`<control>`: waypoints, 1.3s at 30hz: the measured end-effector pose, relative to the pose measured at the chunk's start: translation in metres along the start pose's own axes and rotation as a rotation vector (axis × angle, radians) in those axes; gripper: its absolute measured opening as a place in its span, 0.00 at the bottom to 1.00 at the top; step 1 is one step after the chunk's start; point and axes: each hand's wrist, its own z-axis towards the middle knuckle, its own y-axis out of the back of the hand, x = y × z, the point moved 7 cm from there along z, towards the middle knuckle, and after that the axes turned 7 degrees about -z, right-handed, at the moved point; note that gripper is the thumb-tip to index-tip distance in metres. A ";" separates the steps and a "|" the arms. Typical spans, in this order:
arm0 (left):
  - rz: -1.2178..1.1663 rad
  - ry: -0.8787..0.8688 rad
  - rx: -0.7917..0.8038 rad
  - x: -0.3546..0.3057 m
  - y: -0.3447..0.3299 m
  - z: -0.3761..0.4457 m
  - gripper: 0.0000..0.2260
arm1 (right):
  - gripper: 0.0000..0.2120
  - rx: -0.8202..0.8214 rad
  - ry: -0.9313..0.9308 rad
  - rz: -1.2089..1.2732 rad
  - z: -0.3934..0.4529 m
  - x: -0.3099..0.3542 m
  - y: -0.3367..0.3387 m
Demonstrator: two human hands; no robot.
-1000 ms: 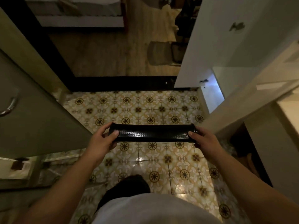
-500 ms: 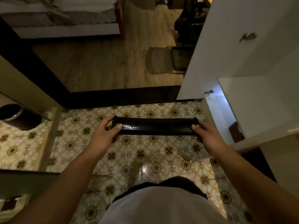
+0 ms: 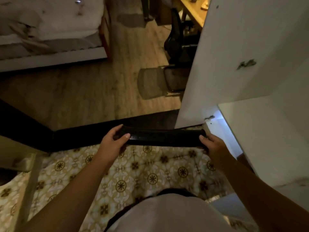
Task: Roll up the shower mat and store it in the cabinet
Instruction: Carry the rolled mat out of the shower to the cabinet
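The black shower mat [image 3: 164, 137] is rolled into a tight tube and held level in front of me, above the dark door threshold. My left hand [image 3: 113, 142] grips its left end and my right hand [image 3: 213, 145] grips its right end. The white cabinet [image 3: 265, 136] stands at the right, its door [image 3: 234, 56] swung open towards the doorway. The lit inside of the cabinet shows just right of the roll's right end.
Patterned yellow floor tiles [image 3: 142, 174] lie under me. A black threshold [image 3: 80, 136] divides them from a wooden floor [image 3: 93, 91]. Beyond are a bed [image 3: 50, 29], a black chair [image 3: 180, 42] and a desk. A door edge stands at the lower left.
My view has swung up and right, and the cabinet now looms larger. The roll has moved forward from over the tiles to over the threshold. Both hands keep their grip.
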 end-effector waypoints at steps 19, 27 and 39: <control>0.317 0.092 0.791 -0.067 -0.275 0.276 0.17 | 0.12 -0.788 -0.222 0.336 0.059 -0.016 0.085; 0.441 0.125 1.066 -0.066 -0.371 0.301 0.17 | 0.13 -1.044 -0.288 0.472 0.034 -0.017 0.065; 0.515 0.217 1.185 -0.032 -0.436 0.265 0.19 | 0.13 -1.174 -0.293 0.598 -0.003 -0.049 0.085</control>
